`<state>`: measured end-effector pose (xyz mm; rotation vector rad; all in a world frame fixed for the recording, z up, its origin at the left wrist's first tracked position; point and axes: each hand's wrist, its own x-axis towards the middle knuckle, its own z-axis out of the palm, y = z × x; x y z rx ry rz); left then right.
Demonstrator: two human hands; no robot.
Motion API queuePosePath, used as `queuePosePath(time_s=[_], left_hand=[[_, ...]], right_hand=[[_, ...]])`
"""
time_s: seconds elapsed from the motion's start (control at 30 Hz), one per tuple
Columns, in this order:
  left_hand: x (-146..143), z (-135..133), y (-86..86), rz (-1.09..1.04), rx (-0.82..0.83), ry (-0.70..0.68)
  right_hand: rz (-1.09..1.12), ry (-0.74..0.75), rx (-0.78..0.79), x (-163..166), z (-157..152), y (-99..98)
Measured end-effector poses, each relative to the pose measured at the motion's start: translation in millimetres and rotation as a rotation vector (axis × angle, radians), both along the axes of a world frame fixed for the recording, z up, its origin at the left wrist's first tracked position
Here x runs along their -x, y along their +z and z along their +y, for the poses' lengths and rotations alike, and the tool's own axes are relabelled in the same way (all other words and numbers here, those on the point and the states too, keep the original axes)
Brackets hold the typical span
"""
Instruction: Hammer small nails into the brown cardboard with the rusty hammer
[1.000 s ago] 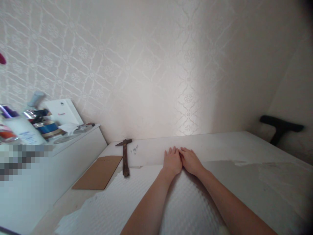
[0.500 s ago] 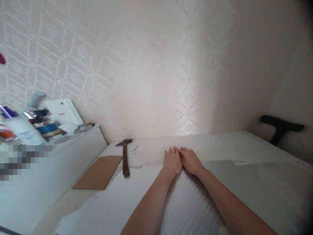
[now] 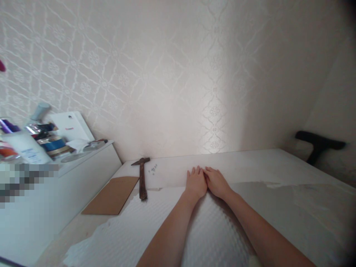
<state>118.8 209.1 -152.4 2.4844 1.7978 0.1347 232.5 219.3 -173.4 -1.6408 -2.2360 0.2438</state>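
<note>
My left hand (image 3: 197, 181) rests palm down on the white tabletop (image 3: 172, 168), its fingers stretched out toward the wall. Beside it lies my right hand (image 3: 217, 181), also flat, with the two hands touching at the thumbs and forefingers. Neither holds anything that I can see. To the left is a hammer (image 3: 142, 180) with a rusty head and a worn wooden handle. Several small metal pieces, perhaps nails (image 3: 152, 170), lie scattered right of its head. A brown cardboard sheet (image 3: 111, 196) sits left of the handle.
White textured sheeting (image 3: 133, 230) covers the table's front under my forearms. A white cabinet (image 3: 80, 185) on the left carries bottles, tape rolls (image 3: 55, 144) and a white box (image 3: 72, 126). Patterned wallpaper (image 3: 167, 81) stands behind. At right is a black T-shaped support (image 3: 319, 141).
</note>
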Motion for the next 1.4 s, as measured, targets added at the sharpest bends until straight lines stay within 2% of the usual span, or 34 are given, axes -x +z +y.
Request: queuePosePath(time_s=[1.4], left_hand=[[0.7,-0.5,-0.4,0.002,-0.008,0.000]], right_hand=[[-0.011,-0.012,0.010,0.4,-0.2,0.5]])
